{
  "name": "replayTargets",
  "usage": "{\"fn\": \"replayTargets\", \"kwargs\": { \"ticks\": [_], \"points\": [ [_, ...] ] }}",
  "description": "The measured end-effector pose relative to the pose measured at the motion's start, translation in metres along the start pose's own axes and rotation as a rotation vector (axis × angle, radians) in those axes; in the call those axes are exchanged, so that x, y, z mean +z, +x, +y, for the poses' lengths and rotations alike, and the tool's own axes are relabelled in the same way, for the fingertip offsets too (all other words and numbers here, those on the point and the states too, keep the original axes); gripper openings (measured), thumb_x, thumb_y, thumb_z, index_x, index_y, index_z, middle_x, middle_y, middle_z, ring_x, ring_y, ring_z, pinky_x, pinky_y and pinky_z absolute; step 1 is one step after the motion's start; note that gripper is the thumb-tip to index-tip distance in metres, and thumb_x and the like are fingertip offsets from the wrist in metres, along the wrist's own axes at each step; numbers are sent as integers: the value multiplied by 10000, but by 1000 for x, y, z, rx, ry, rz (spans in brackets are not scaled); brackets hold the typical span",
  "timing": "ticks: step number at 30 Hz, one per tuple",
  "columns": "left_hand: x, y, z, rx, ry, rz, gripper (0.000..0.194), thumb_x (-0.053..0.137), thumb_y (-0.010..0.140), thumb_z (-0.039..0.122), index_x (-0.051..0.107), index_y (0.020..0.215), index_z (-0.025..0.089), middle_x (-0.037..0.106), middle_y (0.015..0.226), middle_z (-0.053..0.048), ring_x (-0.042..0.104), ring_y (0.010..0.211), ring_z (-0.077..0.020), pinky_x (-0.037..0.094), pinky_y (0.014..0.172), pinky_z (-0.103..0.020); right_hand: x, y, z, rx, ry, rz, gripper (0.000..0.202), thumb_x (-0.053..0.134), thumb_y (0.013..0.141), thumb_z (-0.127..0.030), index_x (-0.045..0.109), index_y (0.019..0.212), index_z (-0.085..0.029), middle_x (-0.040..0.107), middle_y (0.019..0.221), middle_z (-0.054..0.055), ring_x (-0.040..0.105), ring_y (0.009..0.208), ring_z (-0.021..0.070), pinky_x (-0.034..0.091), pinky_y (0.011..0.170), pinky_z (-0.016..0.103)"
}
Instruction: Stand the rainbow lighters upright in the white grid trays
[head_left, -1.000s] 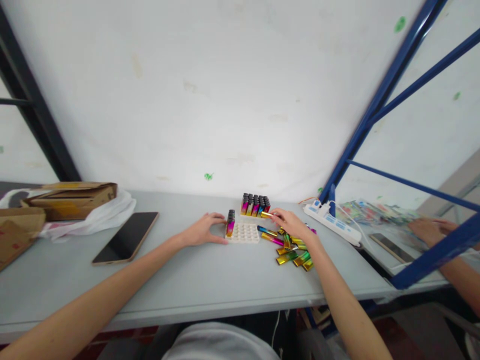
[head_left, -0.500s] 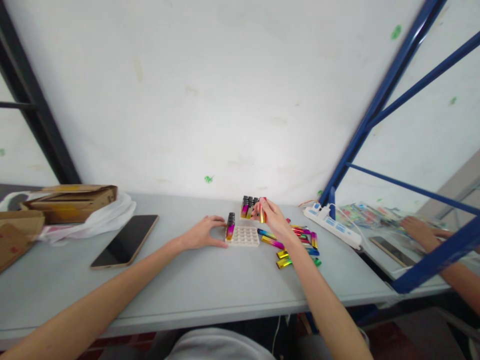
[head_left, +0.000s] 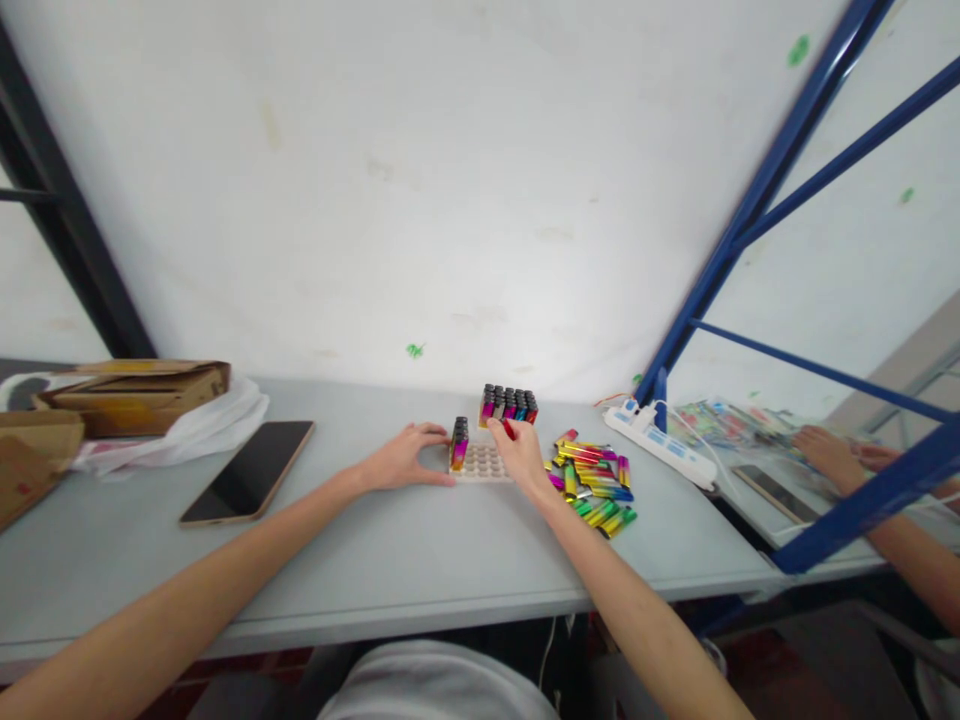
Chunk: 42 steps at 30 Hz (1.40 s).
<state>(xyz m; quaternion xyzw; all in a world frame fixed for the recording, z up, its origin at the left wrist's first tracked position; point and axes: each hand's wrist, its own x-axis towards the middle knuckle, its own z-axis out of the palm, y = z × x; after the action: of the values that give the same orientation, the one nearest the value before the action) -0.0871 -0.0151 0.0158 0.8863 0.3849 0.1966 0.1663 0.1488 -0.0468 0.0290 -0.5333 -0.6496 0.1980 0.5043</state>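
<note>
Right hand (head_left: 519, 452) pinching a lighter (head_left: 508, 429) over the white tray (head_left: 480, 464), left hand (head_left: 403, 458) flat on the desk (head_left: 375, 560) touching the tray's left edge, loose lighters (head_left: 592, 478) piled just right, filled tray (head_left: 509, 405) behind, phone (head_left: 249, 471) far left.

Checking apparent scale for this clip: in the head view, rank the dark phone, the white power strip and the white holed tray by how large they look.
1. Dark flat phone, largest.
2. White power strip, long but narrow; it lies farther back, so its true size is unsure.
3. White holed tray, smallest; partly hidden by the right hand, with the left hand beside it.
</note>
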Motion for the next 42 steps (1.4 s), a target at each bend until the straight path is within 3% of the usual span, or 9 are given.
{"fn": "replayTargets", "kwargs": {
  "ticks": [5,12,20,25,31,36,42],
  "points": [
    [0,0,0,3,14,-11,758,742,727,701,657,1301,214,575,1418,-141,521,1319,-349,342,1158,-470,5,-1,3,12,8,7,403,461,879,-456,426,566,-205,370,527,-51,360,542,112,219,534,260],
    [1,0,-1,10,8,6,743,758,717,689,671,1279,211,585,1402,-144,528,1308,-363,316,1171,-508,6,-2,5,-26,24,-47,504,471,916,-584,443,595,-195,403,553,-49,385,571,115,248,555,253],
    [1,0,-1,12,9,-2,731,773,721,662,668,1287,210,584,1396,-134,528,1307,-351,337,1162,-485,4,-6,0,-81,5,-33,399,428,905,-463,396,597,-211,364,553,-52,361,563,118,238,556,258],
    [3,0,-3,18,3,20,732,772,714,672,676,1273,210,597,1382,-132,544,1289,-351,363,1145,-479,3,-7,-3,-89,-36,-115,440,421,946,-526,429,641,-209,405,578,-51,393,577,124,270,563,252],
    [4,0,-4,27,-12,23,740,774,711,676,671,1282,216,598,1383,-136,544,1288,-346,357,1147,-488,-2,-10,-10,-244,-161,-234,354,427,1020,-476,540,842,-192,573,724,-8,521,675,152,380,657,254],
    [3,0,-4,28,-10,21,740,776,710,673,674,1280,213,597,1383,-143,541,1291,-346,357,1148,-488,-6,-10,-11,-457,-352,-216,421,423,1042,-471,586,792,-174,621,840,63,580,812,183,409,790,283],
    [4,0,-4,26,-7,15,731,775,719,665,671,1285,214,590,1382,-140,538,1291,-337,360,1143,-474,-8,-7,-10,-396,-389,-353,442,502,1021,-471,640,740,-159,644,677,26,554,622,139,352,631,248]
  ]
}}
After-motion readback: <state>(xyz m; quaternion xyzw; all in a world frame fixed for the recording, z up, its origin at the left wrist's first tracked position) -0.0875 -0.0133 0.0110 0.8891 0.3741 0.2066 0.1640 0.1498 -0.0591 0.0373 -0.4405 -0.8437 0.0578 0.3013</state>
